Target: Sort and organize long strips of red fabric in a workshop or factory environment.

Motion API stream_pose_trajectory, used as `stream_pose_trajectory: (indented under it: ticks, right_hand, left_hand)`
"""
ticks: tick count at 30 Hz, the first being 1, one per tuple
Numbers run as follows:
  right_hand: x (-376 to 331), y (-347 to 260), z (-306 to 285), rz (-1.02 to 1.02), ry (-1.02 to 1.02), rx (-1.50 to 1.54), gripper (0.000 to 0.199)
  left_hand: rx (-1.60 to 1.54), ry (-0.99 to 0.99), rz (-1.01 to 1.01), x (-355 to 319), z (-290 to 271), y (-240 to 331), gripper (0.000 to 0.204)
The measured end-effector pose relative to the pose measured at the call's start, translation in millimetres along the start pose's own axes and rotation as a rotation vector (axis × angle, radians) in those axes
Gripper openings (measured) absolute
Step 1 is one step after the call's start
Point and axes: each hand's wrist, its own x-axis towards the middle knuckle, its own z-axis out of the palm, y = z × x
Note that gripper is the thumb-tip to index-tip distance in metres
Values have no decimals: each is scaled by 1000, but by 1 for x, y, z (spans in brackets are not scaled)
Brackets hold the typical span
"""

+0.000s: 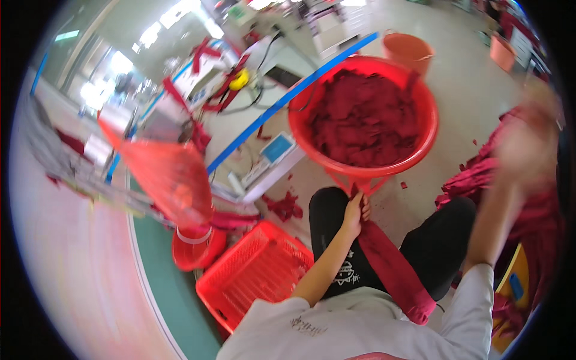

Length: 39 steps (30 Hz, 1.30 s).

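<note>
My left hand (356,211) is closed around the upper end of a long dark red fabric strip (389,264). The strip hangs down across my lap between my knees, its lower end against my white shirt. Just beyond that hand stands a big red plastic tub (423,139), heaped with dark red fabric pieces (363,117). Out to the right, my right hand (531,138) is raised and smeared by motion, so its fingers cannot be made out. It is over a large pile of crimson fabric (480,171).
An empty-looking red slatted basket (258,270) sits at my left. Beside it are a red bucket (195,249) and a translucent red bag (165,177). Ahead left is a blue-edged worktable (282,120) with cables. An orange tub (408,51) stands behind the red one; scraps lie on the floor.
</note>
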Motion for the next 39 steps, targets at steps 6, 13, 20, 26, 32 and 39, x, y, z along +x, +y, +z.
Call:
stream_pose_trajectory:
  ticks: [6, 13, 20, 26, 32, 39]
  right_hand:
    - [-159, 38, 185, 443, -1123, 375, 18]
    - [-232, 46, 175, 512, -1580, -200, 23]
    - [-225, 50, 176, 609, -1230, 118, 23]
    - [-115, 33, 133, 923, -906, 821, 14]
    - [-125, 37, 19, 1076, -936, 734, 36]
    - [-186, 7, -12, 843, -759, 118, 33]
  left_hand:
    - [-57, 24, 64, -18, -8, 14, 38]
    - [-63, 38, 61, -20, -7, 21, 39]
    - [-36, 93, 50, -17, -2, 18, 40]
    - [-46, 98, 59, -15, -5, 19, 41]
    - [12, 209, 43, -1, 4, 15, 24]
    - [35, -91, 117, -5, 2, 20, 32]
